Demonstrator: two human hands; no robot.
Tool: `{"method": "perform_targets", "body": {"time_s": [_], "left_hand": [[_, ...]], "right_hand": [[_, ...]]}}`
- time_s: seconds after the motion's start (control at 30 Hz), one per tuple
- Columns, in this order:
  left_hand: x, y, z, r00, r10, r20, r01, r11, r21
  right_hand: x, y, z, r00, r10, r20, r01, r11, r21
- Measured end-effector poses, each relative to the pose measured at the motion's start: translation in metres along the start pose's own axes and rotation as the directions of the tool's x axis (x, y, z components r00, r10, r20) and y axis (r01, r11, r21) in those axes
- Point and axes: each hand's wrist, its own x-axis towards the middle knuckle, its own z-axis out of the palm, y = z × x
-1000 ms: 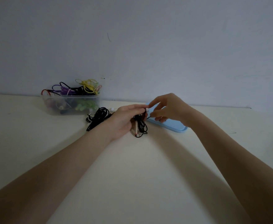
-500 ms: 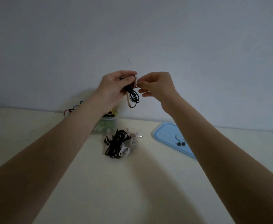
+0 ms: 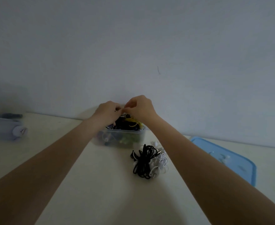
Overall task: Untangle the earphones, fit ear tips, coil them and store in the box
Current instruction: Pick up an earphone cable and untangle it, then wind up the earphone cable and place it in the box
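Nearest on the table (image 3: 101, 184) lies a tangled bundle of black and white earphones (image 3: 147, 161), not yet sorted, and to its right the blue lid (image 3: 231, 161). Behind them stands the clear box (image 3: 125, 137), already full of coloured cables. Above the box the left hand (image 3: 108, 112) and the right hand (image 3: 139, 108) meet, fingertips pinched on something small and dark; I cannot tell what it is. To store well, I think the coil should go down flat, with loose ends tucked in so nothing catches the other cables.
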Motion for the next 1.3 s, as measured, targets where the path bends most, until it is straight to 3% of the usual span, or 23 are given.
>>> {"method": "perform_targets", "body": {"time_s": [0.07, 0.2, 0.3, 0.43, 0.53, 0.6, 0.67, 0.8, 0.87, 1.07, 1.3], "left_hand": [[-0.003, -0.006, 0.002, 0.996, -0.006, 0.094, 0.0, 0.998, 0.066], [-0.003, -0.007, 0.009, 0.973, -0.065, 0.223, -0.03, 0.917, 0.398], [-0.006, 0.001, 0.004, 0.962, -0.139, 0.236, 0.03, 0.911, 0.412], [-0.018, 0.015, -0.003, 0.998, 0.061, -0.028, -0.049, 0.947, 0.318], [-0.035, 0.035, -0.002, 0.937, 0.3, -0.18, -0.26, 0.941, 0.217], [-0.05, 0.052, 0.004, 0.903, 0.406, -0.142, -0.38, 0.908, 0.178], [-0.066, 0.066, 0.017, 0.891, 0.454, -0.012, -0.445, 0.878, 0.179], [-0.082, 0.067, 0.044, 0.873, 0.383, 0.301, -0.463, 0.845, 0.267], [-0.084, 0.061, 0.05, 0.859, 0.321, 0.398, -0.453, 0.839, 0.301], [-0.087, 0.059, 0.039, 0.924, 0.268, 0.274, -0.322, 0.93, 0.177], [-0.093, 0.069, 0.039, 0.934, 0.207, 0.293, -0.293, 0.911, 0.29]], "right_hand": [[-0.002, 0.0, 0.001, 0.998, -0.004, 0.064, 0.008, 0.999, -0.05], [-0.006, 0.0, 0.001, 0.984, 0.007, 0.18, 0.022, 0.987, -0.161], [-0.012, -0.001, -0.003, 0.989, -0.001, 0.146, 0.028, 0.984, -0.179], [-0.024, 0.001, -0.027, 0.998, 0.046, 0.039, -0.039, 0.985, -0.169], [-0.04, 0.008, -0.049, 0.997, 0.059, -0.055, -0.067, 0.983, -0.168], [-0.056, 0.018, -0.059, 0.994, 0.087, -0.059, -0.098, 0.969, -0.225], [-0.073, 0.03, -0.065, 0.99, 0.13, 0.051, -0.103, 0.928, -0.358], [-0.099, 0.052, -0.06, 0.926, 0.207, 0.315, -0.012, 0.852, -0.524], [-0.105, 0.06, -0.052, 0.908, 0.214, 0.361, 0.013, 0.846, -0.533], [-0.111, 0.07, -0.054, 0.942, 0.208, 0.264, -0.061, 0.878, -0.476], [-0.124, 0.059, -0.086, 0.884, 0.285, 0.371, -0.12, 0.904, -0.409]]}}
